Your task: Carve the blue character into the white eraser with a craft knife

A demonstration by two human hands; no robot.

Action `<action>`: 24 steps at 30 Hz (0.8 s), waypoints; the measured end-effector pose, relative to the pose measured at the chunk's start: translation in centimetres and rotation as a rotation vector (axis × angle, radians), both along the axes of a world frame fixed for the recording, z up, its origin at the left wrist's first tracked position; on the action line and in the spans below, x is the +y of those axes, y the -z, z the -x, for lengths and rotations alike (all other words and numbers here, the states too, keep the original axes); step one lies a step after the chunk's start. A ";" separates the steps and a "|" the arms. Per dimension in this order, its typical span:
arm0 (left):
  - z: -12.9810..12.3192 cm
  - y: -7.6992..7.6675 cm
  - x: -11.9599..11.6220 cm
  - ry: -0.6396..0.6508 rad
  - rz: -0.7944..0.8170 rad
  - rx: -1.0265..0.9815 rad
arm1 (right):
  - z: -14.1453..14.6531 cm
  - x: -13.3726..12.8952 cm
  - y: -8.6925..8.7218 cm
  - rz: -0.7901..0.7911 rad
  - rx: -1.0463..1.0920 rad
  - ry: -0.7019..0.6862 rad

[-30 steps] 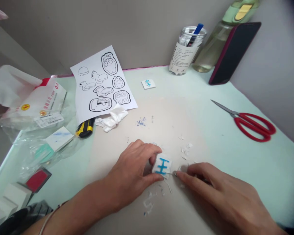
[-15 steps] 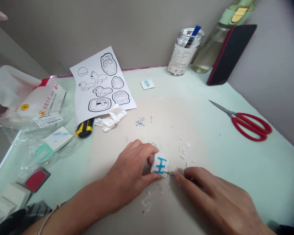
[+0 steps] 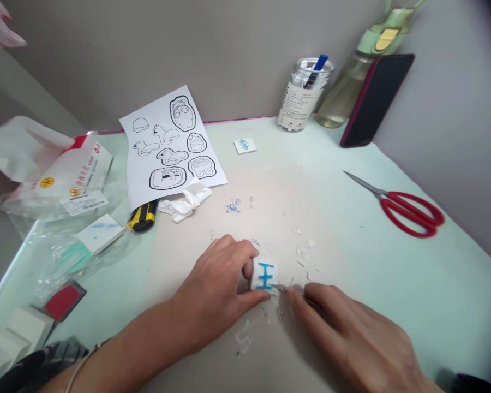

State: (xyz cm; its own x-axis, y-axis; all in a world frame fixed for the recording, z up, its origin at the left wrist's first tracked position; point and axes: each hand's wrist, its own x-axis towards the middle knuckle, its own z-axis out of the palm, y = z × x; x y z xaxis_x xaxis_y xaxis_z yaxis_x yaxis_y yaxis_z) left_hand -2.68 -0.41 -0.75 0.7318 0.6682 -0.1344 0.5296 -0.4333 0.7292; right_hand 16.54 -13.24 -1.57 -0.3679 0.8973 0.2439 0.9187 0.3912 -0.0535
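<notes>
Between the thumb and fingers of my left hand is a small white rubber carving block, pressed on the beige sheet. Raised blue lines form a character on its upper face. My right hand is closed around a thin carving knife, whose handle is mostly hidden by the fingers. The blade's tip meets the block at the lower right end of the blue lines. White shavings lie around the block, with blue crumbs farther back.
Red-handled scissors lie at right. Behind stand a phone, a bottle and a pen jar. A second carved block, printed paper, crumpled tissue, a box cutter and a red ink pad also lie about.
The view has shifted slightly. Both hands keep their hold, and the knife tip stays at the block's lower right with only a very small movement.
</notes>
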 end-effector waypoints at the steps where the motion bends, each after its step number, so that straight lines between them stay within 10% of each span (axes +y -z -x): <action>1: 0.0 0.0 0.0 -0.004 0.001 0.002 | 0.1 0.0 0.1 -0.003 0.005 0.013; 16: -0.1 -0.1 -0.3 0.005 -0.021 0.022 | -1.1 0.4 0.2 0.100 -0.031 0.153; 24: 0.0 0.5 -0.2 0.006 -0.045 -0.085 | -1.0 1.3 -1.0 0.271 0.615 0.272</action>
